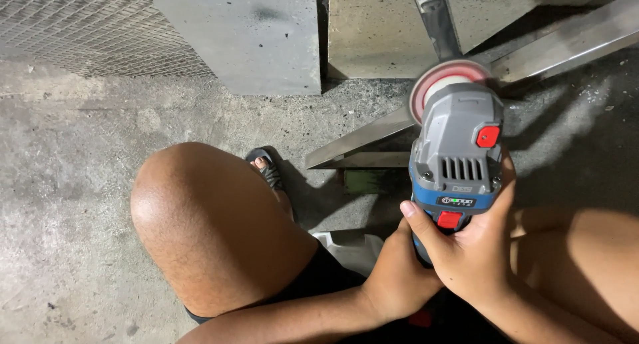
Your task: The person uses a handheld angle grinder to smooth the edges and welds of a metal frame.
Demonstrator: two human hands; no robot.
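Now, line by line:
Grinder: grey and blue cordless body with red buttons, held upright in view, its disc end pointing away from the person.
Right hand: wrapped tight around the grinder's lower body, thumb lying beside the red switch.
Left hand: closed on the grinder's base from the left, touching the right hand.
Disc: reddish and blurred, set against the metal bars.
Metal bars: long steel strips lying crossed on the floor just beyond the tool.
Knee: bare, bent, left of the hands.
Sandal: dark, on the foot beyond the knee.
Floor: rough grey concrete.
Mesh: wire panel at upper left.
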